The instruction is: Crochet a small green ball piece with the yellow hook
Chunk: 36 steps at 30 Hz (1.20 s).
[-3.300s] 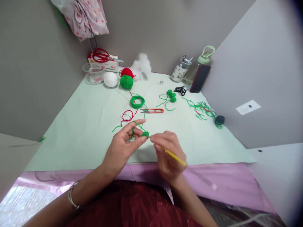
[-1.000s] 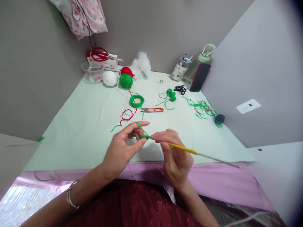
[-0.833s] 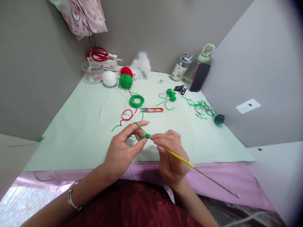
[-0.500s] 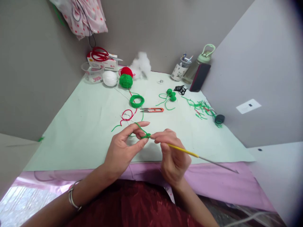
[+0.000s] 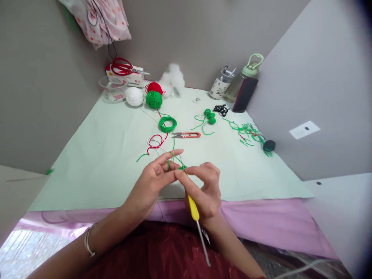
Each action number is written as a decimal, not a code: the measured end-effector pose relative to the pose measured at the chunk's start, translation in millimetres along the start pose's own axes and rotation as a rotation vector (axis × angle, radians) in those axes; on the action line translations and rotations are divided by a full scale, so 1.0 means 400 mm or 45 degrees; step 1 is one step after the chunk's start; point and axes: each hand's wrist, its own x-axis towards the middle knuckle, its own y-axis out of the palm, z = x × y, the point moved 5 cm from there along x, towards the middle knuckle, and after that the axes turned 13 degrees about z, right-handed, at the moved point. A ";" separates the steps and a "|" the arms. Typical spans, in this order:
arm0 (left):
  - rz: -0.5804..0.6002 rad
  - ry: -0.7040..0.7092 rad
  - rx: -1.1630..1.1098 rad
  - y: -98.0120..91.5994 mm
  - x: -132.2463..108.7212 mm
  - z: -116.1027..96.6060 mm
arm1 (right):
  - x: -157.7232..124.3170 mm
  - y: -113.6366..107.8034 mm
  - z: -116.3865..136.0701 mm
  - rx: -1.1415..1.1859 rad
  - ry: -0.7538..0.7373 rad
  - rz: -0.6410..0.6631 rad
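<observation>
Over the front of the table, my left hand (image 5: 149,180) is closed on a small piece of green crochet work (image 5: 182,167), with a green yarn strand (image 5: 176,157) running over its raised index finger. My right hand (image 5: 205,190) grips a crochet hook (image 5: 193,208) with a yellow handle and metal ends. One end of the hook meets the green work between my fingertips; the other points down toward my lap. My fingers partly cover the work. Just beyond my hands lie orange thread snips (image 5: 187,135) and a coil of green yarn (image 5: 167,124).
At the back left stand white (image 5: 134,96), green (image 5: 154,99) and red yarn balls (image 5: 154,87), a plastic tub (image 5: 112,90) and red scissors (image 5: 123,67). Small green crocheted balls (image 5: 209,116), yarn scraps (image 5: 247,131), a pen cup (image 5: 221,85) and a bottle (image 5: 240,83) are on the right.
The hook has swung from pointing right to pointing down toward my lap. My right hand has turned and moved slightly left, its thumb now at the green work. My left hand has barely moved.
</observation>
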 end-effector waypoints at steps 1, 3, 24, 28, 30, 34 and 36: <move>0.021 -0.060 -0.114 0.002 0.001 0.004 | 0.000 -0.003 -0.003 0.086 0.020 -0.015; 0.040 -0.124 -0.228 0.002 0.003 0.002 | 0.004 -0.010 -0.022 0.362 0.168 -0.044; -0.245 0.367 0.790 -0.007 -0.026 -0.088 | -0.004 -0.036 -0.053 0.951 0.654 -0.150; -0.184 0.305 0.664 -0.017 -0.018 -0.083 | -0.002 -0.038 -0.056 0.978 0.657 -0.150; -0.088 0.228 0.532 -0.016 -0.009 -0.068 | 0.000 -0.031 -0.063 1.029 0.665 -0.131; 0.123 0.092 0.277 0.005 0.002 -0.027 | 0.006 -0.005 -0.071 1.088 0.637 -0.050; 0.160 0.066 0.192 0.014 0.004 -0.014 | 0.008 0.002 -0.072 1.077 0.620 -0.045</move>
